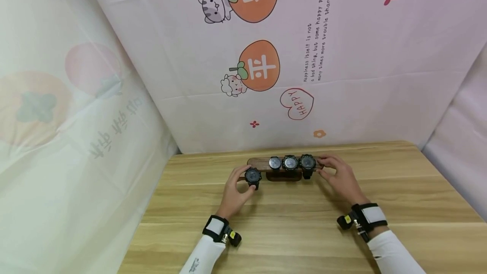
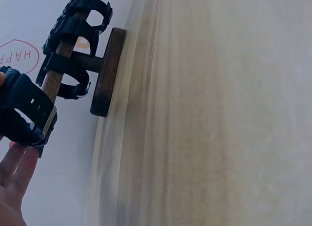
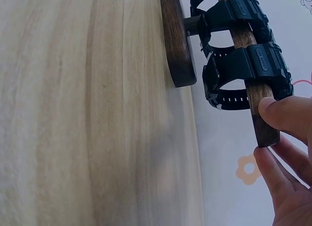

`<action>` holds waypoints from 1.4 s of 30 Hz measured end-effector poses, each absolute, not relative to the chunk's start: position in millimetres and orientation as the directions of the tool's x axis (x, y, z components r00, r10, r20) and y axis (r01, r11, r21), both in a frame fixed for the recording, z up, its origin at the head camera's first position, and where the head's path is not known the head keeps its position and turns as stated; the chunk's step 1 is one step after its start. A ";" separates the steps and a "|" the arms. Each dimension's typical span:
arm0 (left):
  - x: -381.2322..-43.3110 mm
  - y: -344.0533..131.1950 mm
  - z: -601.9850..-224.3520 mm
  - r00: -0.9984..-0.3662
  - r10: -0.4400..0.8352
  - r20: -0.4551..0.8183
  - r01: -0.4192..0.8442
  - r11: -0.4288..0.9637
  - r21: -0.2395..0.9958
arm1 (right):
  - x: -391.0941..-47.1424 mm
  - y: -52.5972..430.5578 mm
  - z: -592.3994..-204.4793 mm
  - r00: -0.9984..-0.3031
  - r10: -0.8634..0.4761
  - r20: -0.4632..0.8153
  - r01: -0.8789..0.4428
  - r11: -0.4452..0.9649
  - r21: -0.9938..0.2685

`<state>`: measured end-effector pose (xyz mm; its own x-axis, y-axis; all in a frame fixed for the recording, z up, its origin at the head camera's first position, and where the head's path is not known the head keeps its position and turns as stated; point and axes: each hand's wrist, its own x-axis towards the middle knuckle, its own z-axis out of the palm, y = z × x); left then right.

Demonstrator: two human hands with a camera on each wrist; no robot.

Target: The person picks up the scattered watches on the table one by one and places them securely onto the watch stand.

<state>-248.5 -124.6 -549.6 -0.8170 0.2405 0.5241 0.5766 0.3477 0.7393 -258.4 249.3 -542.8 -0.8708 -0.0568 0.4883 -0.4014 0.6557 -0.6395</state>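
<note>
A dark wooden watch stand (image 1: 260, 164) with a T-shaped bar stands near the table's back edge. Three black watches hang around its bar: a smaller one (image 1: 275, 163), a middle one (image 1: 291, 163) and a larger one (image 1: 307, 162). My left hand (image 1: 233, 196) pinches another black wristwatch (image 1: 253, 175) between thumb and fingers at the bar's left end. Whether its strap loops fully round the bar I cannot tell. At the opposite end, my right hand (image 1: 341, 179) grips the bar, its thumb (image 3: 285, 111) pressed on the wood beside the larger watch.
The stand's base (image 2: 108, 75) rests on the light wooden table (image 1: 289, 227). Directly behind rises a white printed cloth (image 1: 213, 126), with another cloth wall (image 1: 76, 172) along the left. Each wrist wears a strapped camera.
</note>
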 end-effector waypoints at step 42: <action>-263.0 -139.1 -551.0 -0.830 0.181 0.528 0.555 0.373 0.744 | -257.6 247.0 -541.3 -0.870 -0.047 0.491 -0.399 0.652 -0.644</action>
